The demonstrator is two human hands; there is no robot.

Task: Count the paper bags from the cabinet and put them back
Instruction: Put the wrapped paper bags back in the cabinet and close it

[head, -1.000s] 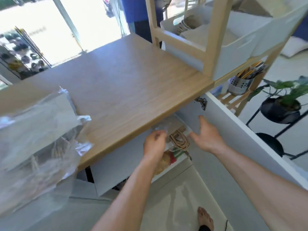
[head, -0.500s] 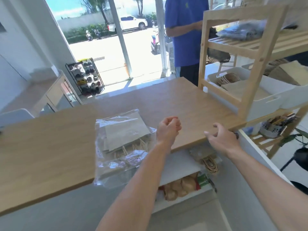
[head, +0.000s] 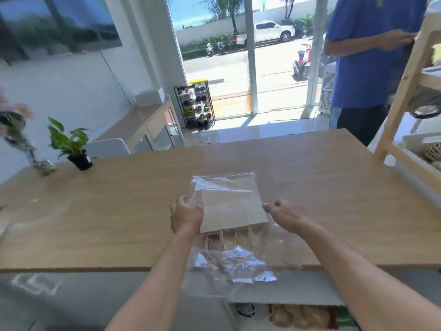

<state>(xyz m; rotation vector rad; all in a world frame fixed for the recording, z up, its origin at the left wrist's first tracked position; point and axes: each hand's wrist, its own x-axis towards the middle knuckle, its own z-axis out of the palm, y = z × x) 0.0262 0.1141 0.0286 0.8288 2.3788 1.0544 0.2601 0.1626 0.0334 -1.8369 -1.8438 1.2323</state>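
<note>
A stack of brown paper bags (head: 232, 206) with twine handles lies flat inside a clear plastic sleeve (head: 238, 261) on the wooden counter (head: 119, 211), the sleeve's open end hanging over the near edge. My left hand (head: 186, 215) grips the left side of the pack through the plastic. My right hand (head: 282, 215) hovers just off the pack's right edge, fingers loosely curled and holding nothing. Below the counter the open cabinet (head: 286, 299) shows a white shelf with more goods.
A small potted plant (head: 71, 144) and a glass vase of flowers (head: 26, 149) stand at the counter's far left. A wooden shelf rack (head: 403, 91) rises at the right. A person in a blue shirt (head: 367, 56) stands beyond the counter.
Both hands rose from the cabinet shelf to the counter. My left hand took hold of the bagged pack and my right hand came up beside it. The view lifted.
</note>
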